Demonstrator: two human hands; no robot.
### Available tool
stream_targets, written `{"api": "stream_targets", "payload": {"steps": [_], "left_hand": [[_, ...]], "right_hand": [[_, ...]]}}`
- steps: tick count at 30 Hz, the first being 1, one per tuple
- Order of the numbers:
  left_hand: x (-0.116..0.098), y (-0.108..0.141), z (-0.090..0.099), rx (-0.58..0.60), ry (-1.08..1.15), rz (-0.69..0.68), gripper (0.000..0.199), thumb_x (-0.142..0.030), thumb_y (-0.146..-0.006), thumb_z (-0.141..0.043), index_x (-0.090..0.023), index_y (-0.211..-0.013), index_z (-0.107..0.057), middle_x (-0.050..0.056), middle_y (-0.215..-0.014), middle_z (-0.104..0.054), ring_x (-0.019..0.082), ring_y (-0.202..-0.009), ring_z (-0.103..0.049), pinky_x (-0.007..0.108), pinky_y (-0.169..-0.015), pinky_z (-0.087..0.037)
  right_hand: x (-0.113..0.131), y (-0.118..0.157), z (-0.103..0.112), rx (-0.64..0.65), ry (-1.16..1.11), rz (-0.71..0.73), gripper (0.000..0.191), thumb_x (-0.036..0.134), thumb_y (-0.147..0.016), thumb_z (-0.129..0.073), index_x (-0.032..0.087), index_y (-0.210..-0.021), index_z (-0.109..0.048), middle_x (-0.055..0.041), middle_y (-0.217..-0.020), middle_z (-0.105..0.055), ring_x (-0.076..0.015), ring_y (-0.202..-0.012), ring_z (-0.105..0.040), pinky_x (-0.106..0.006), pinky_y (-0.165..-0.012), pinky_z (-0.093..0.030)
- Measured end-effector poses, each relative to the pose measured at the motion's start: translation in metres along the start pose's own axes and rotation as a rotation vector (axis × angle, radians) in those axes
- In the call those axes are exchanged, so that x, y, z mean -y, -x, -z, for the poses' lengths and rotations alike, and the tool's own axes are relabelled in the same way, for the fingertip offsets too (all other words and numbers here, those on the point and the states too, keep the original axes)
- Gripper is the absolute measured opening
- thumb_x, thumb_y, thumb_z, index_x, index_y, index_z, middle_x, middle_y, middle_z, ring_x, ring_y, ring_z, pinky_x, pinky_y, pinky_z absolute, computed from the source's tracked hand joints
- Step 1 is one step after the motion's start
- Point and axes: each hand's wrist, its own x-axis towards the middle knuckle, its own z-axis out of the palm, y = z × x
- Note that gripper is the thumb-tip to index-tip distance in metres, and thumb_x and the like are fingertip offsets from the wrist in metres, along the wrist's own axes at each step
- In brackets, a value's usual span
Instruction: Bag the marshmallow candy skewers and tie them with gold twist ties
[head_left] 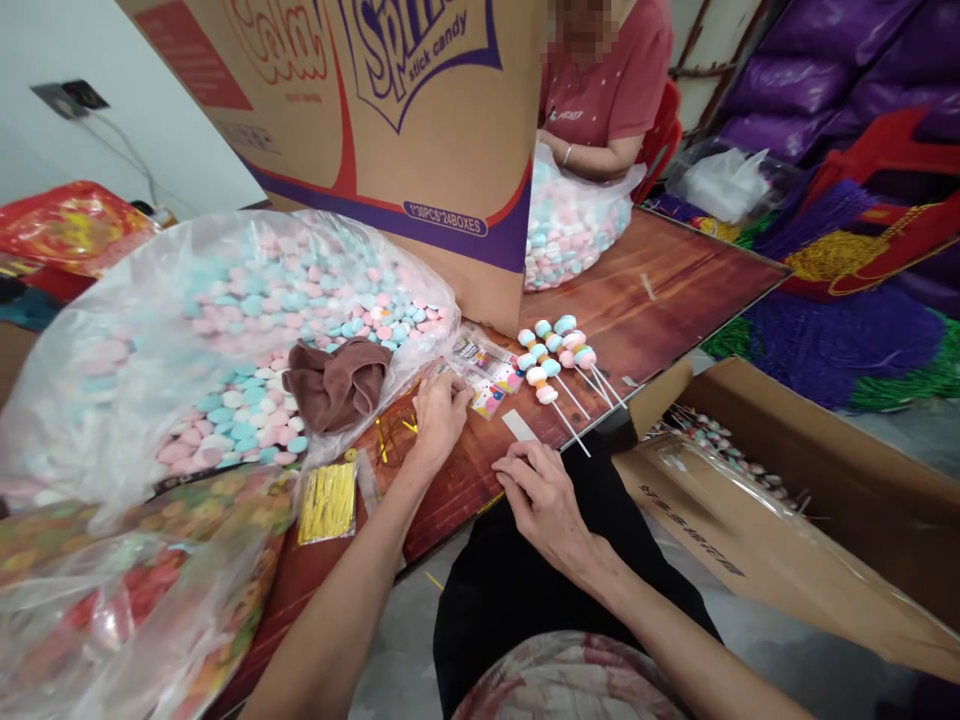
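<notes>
- Pink, blue and white candy skewers on thin white sticks (545, 395) lie on the reddish-brown worktop (637, 260), sticks angled to its near edge, just beside the clear printed wrappers (480, 360).
- Handling, my guess: light, soft heads that dent; sticks stiff but thin. Best grip: stick just below the head; don't squeeze the candy.
- Wrappers look thin, slippery, crease-prone; take by a corner.
- Left hand (441, 415): fingers bent, tips close together at the wrappers; can't tell from here if pinching one.
- Right hand (544, 495): by the near edge, fingers loosely curled; can't tell if anything's pinched. Nearest: flat white strip (517, 425).
- Counts: skewers at least four, overlapping; wrappers overlap, no sure count; white strip, one; crumpled brown cloth (337, 385), one; flat bundle of gold ties (327, 503), one, plus a few loose; big clear bags of loose pastel candy (255, 400), two, one by the co-worker (611, 90).
</notes>
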Motion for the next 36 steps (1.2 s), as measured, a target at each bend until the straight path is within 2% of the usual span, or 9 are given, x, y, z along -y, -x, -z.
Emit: {"api": "stream_targets", "payload": {"steps": [4, 11, 16, 20, 23, 26, 29, 32, 36], "left_hand": [[-0.006, 0.002, 0.000, -0.026, 0.063, 0.023, 0.006, -0.025, -0.078, -0.066, -0.020, -0.078, -0.064, 0.006, -0.086, -0.067, 0.025, -0.092, -0.058, 0.035, -0.081, -0.039], [-0.009, 0.006, 0.009, -0.040, 0.215, 0.025, 0.011, -0.022, -0.082, -0.059, -0.019, -0.073, -0.066, 0.002, -0.076, -0.068, 0.017, -0.072, -0.058, 0.029, -0.072, -0.041], [-0.024, 0.032, 0.027, -0.104, 0.579, -0.002, 0.011, -0.028, -0.079, -0.064, -0.019, -0.074, -0.067, 0.001, -0.075, -0.066, 0.015, -0.070, -0.057, 0.026, -0.068, -0.042], [-0.040, 0.060, 0.033, -0.158, 0.744, 0.059, 0.009, -0.030, -0.075, -0.071, -0.021, -0.073, -0.068, 0.001, -0.075, -0.065, 0.015, -0.069, -0.056, 0.025, -0.067, -0.042], [-0.045, 0.082, 0.028, -0.276, 0.827, 0.176, 0.017, -0.033, -0.073, -0.075, -0.021, -0.070, -0.064, -0.002, -0.067, -0.057, 0.012, -0.062, -0.050, 0.024, -0.061, -0.040], [-0.046, 0.099, 0.020, -0.102, 1.046, 0.340, 0.031, -0.046, -0.076, -0.073, -0.019, -0.064, -0.064, -0.002, -0.060, -0.052, 0.010, -0.056, -0.044, 0.023, -0.054, -0.036], [-0.046, 0.101, 0.014, 0.084, 1.478, 0.539, 0.030, -0.047, -0.072, -0.077, -0.019, -0.078, -0.071, 0.002, -0.078, -0.066, 0.010, -0.063, -0.054, 0.022, -0.059, -0.043], [-0.048, 0.091, 0.014, 0.092, 1.754, 0.635, 0.025, -0.031, -0.065, -0.085, -0.020, -0.083, -0.072, 0.002, -0.091, -0.070, 0.008, -0.069, -0.059, 0.021, -0.065, -0.048], [-0.055, 0.084, 0.013, -0.002, 1.735, 0.646, 0.025, -0.021, -0.057, -0.089, -0.016, -0.074, -0.071, 0.000, -0.078, -0.069, 0.005, -0.060, -0.055, 0.017, -0.056, -0.044]], "right_hand": [[0.000, 0.000, -0.001, -0.006, -0.005, -0.011, 0.020, 0.013, -0.094, -0.049, 0.018, -0.095, -0.068, -0.0080, -0.093, -0.060, -0.0195, -0.085, -0.055, -0.035, -0.076, -0.044], [0.000, -0.003, 0.002, -0.036, -0.092, -0.066, 0.020, 0.016, -0.095, -0.047, 0.019, -0.097, -0.067, -0.0082, -0.094, -0.060, -0.0203, -0.089, -0.056, -0.036, -0.082, -0.046], [-0.002, -0.032, 0.000, -0.138, -0.422, -0.366, 0.022, 0.030, -0.089, -0.060, 0.017, -0.106, -0.065, -0.0074, -0.095, -0.065, -0.0189, -0.085, -0.060, -0.033, -0.079, -0.049], [-0.001, -0.051, -0.005, -0.090, -0.813, -0.547, 0.021, 0.037, -0.080, -0.067, 0.016, -0.084, -0.067, -0.0007, -0.073, -0.063, -0.0139, -0.065, -0.054, -0.027, -0.062, -0.045], [0.002, -0.053, -0.003, -0.117, -0.862, -0.567, 0.022, 0.037, -0.080, -0.065, 0.017, -0.072, -0.063, 0.0017, -0.066, -0.057, -0.0115, -0.060, -0.047, -0.025, -0.059, -0.040], [0.005, -0.050, 0.002, -0.107, -0.840, -0.567, 0.024, 0.037, -0.082, -0.064, 0.017, -0.070, -0.060, 0.0015, -0.067, -0.056, -0.0118, -0.062, -0.045, -0.025, -0.060, -0.040], [0.008, -0.046, 0.007, -0.070, -0.821, -0.533, 0.025, 0.037, -0.083, -0.063, 0.018, -0.068, -0.057, 0.0017, -0.066, -0.054, -0.0128, -0.065, -0.046, -0.025, -0.063, -0.041], [0.010, -0.044, 0.008, -0.040, -0.826, -0.508, 0.026, 0.037, -0.085, -0.060, 0.018, -0.068, -0.055, 0.0020, -0.067, -0.052, -0.0129, -0.066, -0.046, -0.025, -0.065, -0.041], [0.011, -0.038, 0.007, -0.046, -0.773, -0.511, 0.033, 0.041, -0.090, -0.055, 0.018, -0.066, -0.052, 0.0034, -0.062, -0.045, -0.0110, -0.059, -0.038, -0.024, -0.056, -0.033]]}}
